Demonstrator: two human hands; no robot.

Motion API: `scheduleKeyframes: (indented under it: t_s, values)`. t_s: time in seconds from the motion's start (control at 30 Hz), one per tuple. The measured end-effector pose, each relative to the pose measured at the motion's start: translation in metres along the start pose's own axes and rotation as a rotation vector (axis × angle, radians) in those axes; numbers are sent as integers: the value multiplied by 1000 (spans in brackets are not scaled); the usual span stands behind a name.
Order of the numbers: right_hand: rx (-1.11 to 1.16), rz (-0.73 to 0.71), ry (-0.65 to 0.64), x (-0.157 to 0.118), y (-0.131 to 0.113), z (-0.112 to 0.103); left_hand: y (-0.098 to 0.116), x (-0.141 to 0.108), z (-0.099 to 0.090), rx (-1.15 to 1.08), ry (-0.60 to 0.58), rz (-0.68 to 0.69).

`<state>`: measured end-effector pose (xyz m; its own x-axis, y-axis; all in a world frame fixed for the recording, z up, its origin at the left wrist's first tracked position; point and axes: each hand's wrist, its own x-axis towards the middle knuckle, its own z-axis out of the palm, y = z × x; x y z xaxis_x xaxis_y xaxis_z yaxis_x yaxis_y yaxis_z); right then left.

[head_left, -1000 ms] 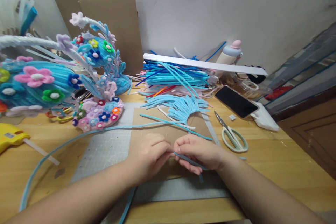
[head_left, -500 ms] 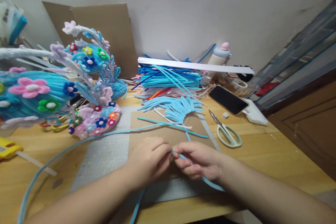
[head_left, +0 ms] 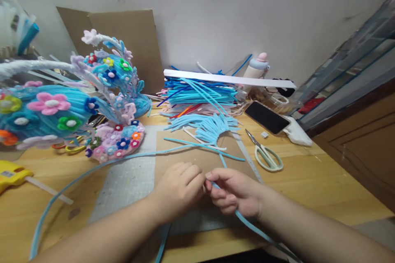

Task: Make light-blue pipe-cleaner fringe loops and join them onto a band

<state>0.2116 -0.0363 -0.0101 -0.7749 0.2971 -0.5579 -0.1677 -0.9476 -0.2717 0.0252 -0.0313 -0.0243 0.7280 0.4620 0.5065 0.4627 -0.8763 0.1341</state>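
Observation:
Both my hands meet over a brown cardboard sheet [head_left: 173, 152]. My right hand [head_left: 234, 193] pinches a light blue pipe cleaner [head_left: 249, 225], which runs out below the palm toward the bottom edge. My left hand [head_left: 182, 185] is closed with its fingertips against the right ones, on the same pipe cleaner as far as I can see; its grip is partly hidden. Another light blue length shows below my left wrist, and a long one curves over the table at left. Just beyond the hands lies a fan of looped light blue pipe cleaners [head_left: 210, 129].
Green-handled scissors [head_left: 268, 158] and a phone [head_left: 267, 117] lie at right. Behind is a pile of blue pipe cleaners [head_left: 200, 94] under a white strip [head_left: 228, 78]. Flower-covered fuzzy ornaments [head_left: 49, 111] stand at left, near a yellow glue gun [head_left: 12, 174].
The pipe cleaner's tail below my right hand now reaches farther down and right. My hands stay together in nearly the same spot; the view has shifted slightly.

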Motion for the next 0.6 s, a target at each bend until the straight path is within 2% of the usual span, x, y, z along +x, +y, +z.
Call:
scheduleKeyframes:
  t_s: [0.1,0.17,0.23,0.3,0.37,0.4,0.43,0.47,0.5,0.53,0.6]
  values:
    - [-63,-64,86,3,5,5,1,-1,0,-29,8,-15]
    - [-228,-159,206,4,10,8,2,0,-1,-98,-20,-43]
    - [-607,-346,373,2,14,12,5,2,-1,-245,-65,-118]
    - [-1186,-578,502,-4,18,16,9,5,-1,-435,-116,-229]
    - [-1767,-748,536,-13,21,20,11,8,0,-590,-168,-329]
    - [-1962,-790,541,-17,22,21,11,9,0,-634,-185,-350]
    - [-2061,-798,554,-20,23,21,11,10,0,-648,-194,-347]
    - [-2054,-768,577,-22,24,21,10,10,0,-631,-195,-316]
    - [-1937,-698,603,-23,24,21,9,10,0,-587,-188,-261]
    - [-1728,-583,597,-23,24,19,9,9,0,-521,-172,-193]
    - [-1139,-295,508,-19,23,16,7,7,1,-366,-133,-65]
